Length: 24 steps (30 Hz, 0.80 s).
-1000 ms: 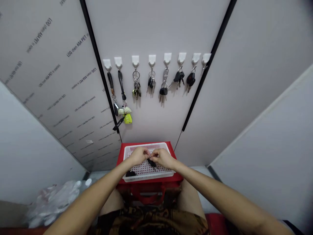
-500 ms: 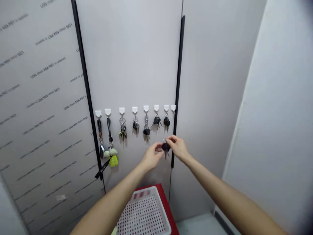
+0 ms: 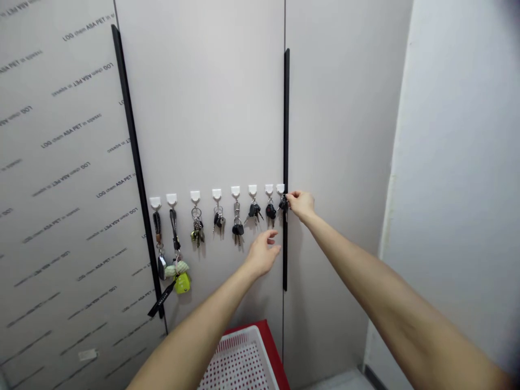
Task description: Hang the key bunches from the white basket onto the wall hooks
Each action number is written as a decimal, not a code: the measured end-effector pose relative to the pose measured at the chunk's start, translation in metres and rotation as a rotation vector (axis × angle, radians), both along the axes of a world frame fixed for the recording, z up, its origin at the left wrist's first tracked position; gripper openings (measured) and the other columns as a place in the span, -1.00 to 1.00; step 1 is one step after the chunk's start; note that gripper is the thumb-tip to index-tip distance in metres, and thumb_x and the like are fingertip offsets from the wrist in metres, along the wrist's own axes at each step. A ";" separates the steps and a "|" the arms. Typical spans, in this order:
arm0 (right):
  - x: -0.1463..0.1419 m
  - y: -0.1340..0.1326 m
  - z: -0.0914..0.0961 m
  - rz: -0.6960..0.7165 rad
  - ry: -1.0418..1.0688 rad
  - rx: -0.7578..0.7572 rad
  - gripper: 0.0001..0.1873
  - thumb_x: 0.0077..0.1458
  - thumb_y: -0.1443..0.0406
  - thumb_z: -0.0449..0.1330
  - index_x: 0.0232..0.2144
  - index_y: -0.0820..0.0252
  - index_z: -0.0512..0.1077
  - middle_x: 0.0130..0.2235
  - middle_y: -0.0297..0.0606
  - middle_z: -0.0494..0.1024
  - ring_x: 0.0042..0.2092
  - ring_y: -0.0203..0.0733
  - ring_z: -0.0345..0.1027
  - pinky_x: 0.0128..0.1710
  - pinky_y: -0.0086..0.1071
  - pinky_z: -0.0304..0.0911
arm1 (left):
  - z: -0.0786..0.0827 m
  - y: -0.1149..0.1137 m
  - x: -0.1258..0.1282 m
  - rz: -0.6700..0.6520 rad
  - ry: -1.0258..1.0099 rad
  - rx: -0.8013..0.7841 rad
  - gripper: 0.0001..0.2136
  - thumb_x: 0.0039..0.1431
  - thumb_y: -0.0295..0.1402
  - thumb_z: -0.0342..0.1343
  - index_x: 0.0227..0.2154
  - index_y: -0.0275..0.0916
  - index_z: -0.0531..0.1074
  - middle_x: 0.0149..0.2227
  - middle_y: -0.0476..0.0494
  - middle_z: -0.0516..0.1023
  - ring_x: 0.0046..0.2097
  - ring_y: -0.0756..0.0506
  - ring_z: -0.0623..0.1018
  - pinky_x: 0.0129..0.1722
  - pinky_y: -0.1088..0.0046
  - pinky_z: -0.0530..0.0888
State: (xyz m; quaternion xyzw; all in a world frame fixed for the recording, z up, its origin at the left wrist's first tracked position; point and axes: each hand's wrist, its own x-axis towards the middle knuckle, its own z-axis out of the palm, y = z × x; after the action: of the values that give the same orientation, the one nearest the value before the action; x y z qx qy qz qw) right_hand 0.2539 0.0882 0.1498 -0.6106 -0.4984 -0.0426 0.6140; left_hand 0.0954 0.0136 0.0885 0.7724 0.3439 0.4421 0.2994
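A row of several white hooks runs across the grey wall panel, most with key bunches hanging from them. My right hand [image 3: 301, 204] is raised to the rightmost hook [image 3: 280, 188], its fingers pinched on a black car key [image 3: 283, 204] right under that hook. My left hand [image 3: 263, 253] hovers lower, below the hooks, fingers loosely apart and holding nothing. A black key bunch [image 3: 270, 211] hangs on the neighbouring hook. At the far left hang two strap keyrings, one with a yellow-green tag [image 3: 182, 282].
A white perforated basket [image 3: 239, 363] sits on a red surface [image 3: 276, 352] at the bottom. A black vertical strip [image 3: 286, 168] runs just right of the last hook. A film-covered panel with printed text [image 3: 60, 189] leans at left. A plain wall stands at right.
Both hands rose from the basket with the black key. The right hand carried it up to the rightmost hook; the left hand let go and dropped back. The view tilted upward.
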 end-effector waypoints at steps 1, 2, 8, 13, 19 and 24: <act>0.000 0.002 0.000 -0.029 -0.015 -0.023 -0.80 -0.26 0.26 -0.01 -0.62 0.29 0.33 -0.63 -0.29 0.37 -0.55 -0.34 0.23 -0.52 -0.48 0.12 | -0.003 0.002 -0.003 0.011 -0.001 -0.008 -0.68 -0.19 -0.51 -0.06 -0.26 -0.28 0.24 -0.21 -0.15 0.32 -0.26 -0.01 0.34 -0.25 0.43 0.28; -0.001 0.004 -0.001 -0.052 -0.024 -0.045 -0.80 -0.26 0.26 -0.02 -0.63 0.29 0.33 -0.64 -0.29 0.37 -0.54 -0.33 0.24 -0.52 -0.48 0.11 | -0.005 0.003 -0.006 0.021 -0.005 -0.015 -0.69 -0.20 -0.51 -0.06 -0.27 -0.28 0.24 -0.22 -0.15 0.32 -0.26 0.00 0.34 -0.25 0.44 0.28; -0.002 -0.006 -0.017 -0.068 -0.022 -0.080 -0.76 -0.24 0.21 -0.04 -0.63 0.27 0.32 -0.65 -0.30 0.35 -0.55 -0.34 0.22 -0.53 -0.48 0.09 | -0.025 0.012 -0.034 0.071 -0.070 -0.085 -0.71 -0.21 -0.52 -0.05 -0.30 -0.30 0.26 -0.24 -0.16 0.32 -0.29 0.01 0.34 -0.31 0.49 0.28; -0.036 -0.032 -0.090 0.042 0.027 -0.134 -0.74 -0.19 0.23 -0.12 -0.56 0.28 0.29 -0.68 -0.39 0.26 -0.64 -0.39 0.10 -0.62 -0.51 0.02 | -0.075 0.017 -0.069 0.161 -0.185 -0.228 -0.72 -0.25 -0.58 -0.03 -0.35 -0.36 0.27 -0.38 -0.10 0.34 -0.41 0.09 0.32 -0.37 0.59 0.26; -0.129 -0.071 -0.137 0.849 -0.105 -0.517 -0.44 -0.27 0.41 -0.05 -0.09 0.27 0.03 -0.77 -0.58 0.07 -0.72 -0.48 -0.12 -0.72 -0.57 -0.13 | -0.084 0.007 -0.114 0.277 -0.301 -0.288 -0.52 -0.26 -0.55 0.00 -0.15 -0.36 0.11 -0.70 0.16 0.14 -0.62 0.15 0.17 -0.59 0.67 0.17; -0.178 -0.105 -0.064 1.005 0.034 0.060 -0.26 -0.19 0.40 -0.03 0.01 0.08 -0.34 -0.68 -0.54 0.10 -0.64 -0.45 -0.05 -0.65 -0.55 -0.03 | 0.003 -0.033 -0.144 0.110 -0.533 0.100 -0.30 -0.19 -0.51 -0.02 0.00 -0.17 -0.29 -0.65 0.15 0.17 -0.59 0.16 0.20 -0.54 0.67 0.20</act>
State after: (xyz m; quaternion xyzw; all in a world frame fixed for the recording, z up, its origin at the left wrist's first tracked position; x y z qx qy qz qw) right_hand 0.0757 -0.0171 0.0853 -0.2779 -0.7195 0.2539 0.5837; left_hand -0.0483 -0.0193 0.0919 0.6227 0.2724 0.6617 0.3165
